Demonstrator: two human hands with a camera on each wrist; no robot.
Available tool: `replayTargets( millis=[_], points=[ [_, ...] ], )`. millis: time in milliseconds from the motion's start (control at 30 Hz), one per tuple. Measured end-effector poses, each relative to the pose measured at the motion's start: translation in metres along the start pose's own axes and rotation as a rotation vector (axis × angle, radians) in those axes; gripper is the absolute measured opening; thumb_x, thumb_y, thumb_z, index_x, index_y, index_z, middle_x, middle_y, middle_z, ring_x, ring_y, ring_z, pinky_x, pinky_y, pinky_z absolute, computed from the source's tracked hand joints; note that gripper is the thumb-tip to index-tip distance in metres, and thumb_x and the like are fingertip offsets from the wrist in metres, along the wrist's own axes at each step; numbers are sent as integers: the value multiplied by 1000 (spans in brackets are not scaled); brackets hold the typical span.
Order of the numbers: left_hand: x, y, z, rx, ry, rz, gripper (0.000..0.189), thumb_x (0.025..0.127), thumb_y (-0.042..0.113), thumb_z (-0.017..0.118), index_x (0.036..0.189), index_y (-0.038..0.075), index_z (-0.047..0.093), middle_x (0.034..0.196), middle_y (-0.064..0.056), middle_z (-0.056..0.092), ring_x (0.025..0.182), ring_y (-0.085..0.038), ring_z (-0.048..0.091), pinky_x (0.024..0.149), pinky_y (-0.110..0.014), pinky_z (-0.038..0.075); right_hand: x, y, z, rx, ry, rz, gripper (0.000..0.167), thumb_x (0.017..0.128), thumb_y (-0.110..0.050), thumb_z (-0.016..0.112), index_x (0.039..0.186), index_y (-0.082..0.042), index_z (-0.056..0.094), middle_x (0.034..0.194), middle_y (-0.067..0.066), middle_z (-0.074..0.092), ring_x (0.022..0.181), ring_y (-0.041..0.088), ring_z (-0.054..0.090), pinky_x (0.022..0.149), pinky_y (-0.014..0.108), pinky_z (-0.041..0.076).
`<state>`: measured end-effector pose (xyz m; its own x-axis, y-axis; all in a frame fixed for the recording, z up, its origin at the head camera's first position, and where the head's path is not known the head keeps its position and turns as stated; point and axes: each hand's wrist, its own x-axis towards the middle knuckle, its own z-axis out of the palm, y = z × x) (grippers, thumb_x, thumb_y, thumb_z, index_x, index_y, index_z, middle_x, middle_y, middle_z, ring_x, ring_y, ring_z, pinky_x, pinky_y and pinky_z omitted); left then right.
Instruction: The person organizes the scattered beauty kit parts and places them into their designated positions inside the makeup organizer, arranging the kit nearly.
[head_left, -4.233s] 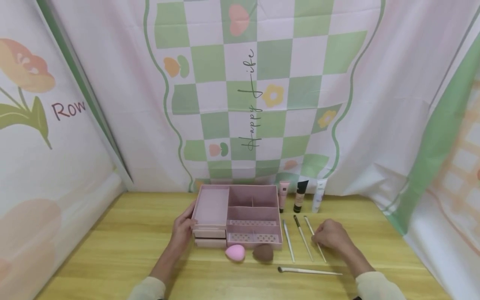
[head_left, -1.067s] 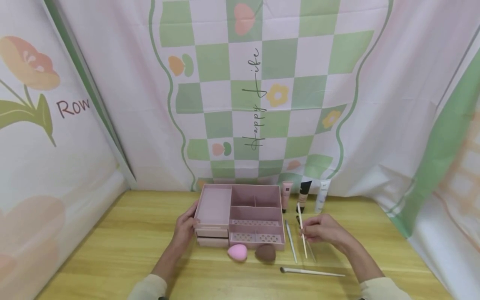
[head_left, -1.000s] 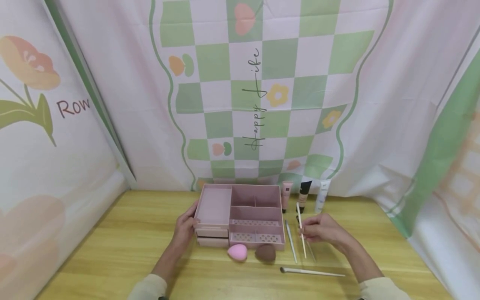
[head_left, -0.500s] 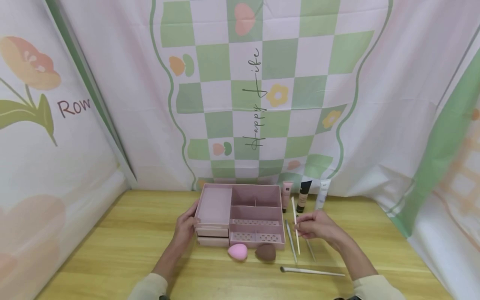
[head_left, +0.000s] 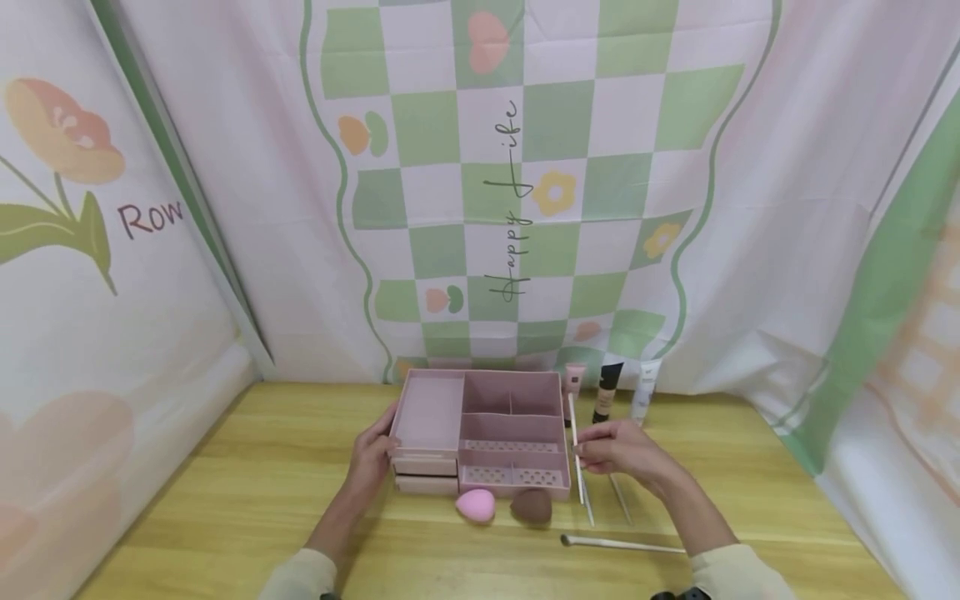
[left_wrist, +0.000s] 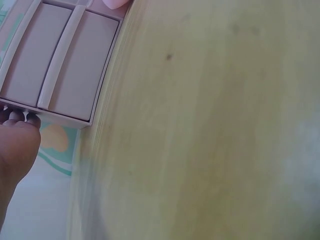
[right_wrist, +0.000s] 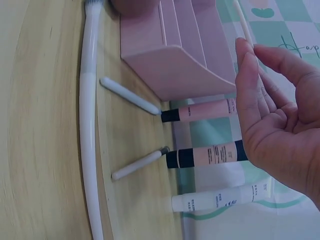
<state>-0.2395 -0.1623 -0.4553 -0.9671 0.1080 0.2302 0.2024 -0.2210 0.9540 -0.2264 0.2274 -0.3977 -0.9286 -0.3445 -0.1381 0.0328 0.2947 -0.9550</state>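
A pink makeup organizer stands on the wooden table, its open compartments on the right and two drawers at the front left. My left hand grips its left side, fingers against the wall in the left wrist view. Just right of the organizer, my right hand pinches a slim white makeup brush between thumb and fingertips, held up above the table. The held brush shows only in part in the right wrist view. Under that hand lie two thin brushes, one pale and one dark-tipped.
Upright behind the brushes are a pink tube, a black-and-beige tube and a white tube. A pink sponge and a brown sponge sit before the organizer. A larger brush lies crosswise nearer the front.
My right hand has picked up the rightmost slim brush from the table and carried it left to the organizer's right side. My left hand keeps its hold on the organizer.
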Motion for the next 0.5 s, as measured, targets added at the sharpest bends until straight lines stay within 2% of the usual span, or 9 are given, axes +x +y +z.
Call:
replayTargets(
  millis=[167,500],
  points=[
    [-2,1,0,8,-13,-14,71,84,-6,39,152,-14,20,165,-27,14,155,-41,9,113,-10,30,2,-2,6,13,0,-9,50,93,-8,63,129,24,51,98,5,78,81,6,70,83,28,64],
    [-2,1,1,6,-1,-21,71,83,-7,39,152,-14,21,165,-26,14,155,-40,9,113,-10,29,10,-8,17,53,-18,-23,51,93,-8,63,129,24,50,92,0,74,81,5,69,81,23,63]
  ],
)
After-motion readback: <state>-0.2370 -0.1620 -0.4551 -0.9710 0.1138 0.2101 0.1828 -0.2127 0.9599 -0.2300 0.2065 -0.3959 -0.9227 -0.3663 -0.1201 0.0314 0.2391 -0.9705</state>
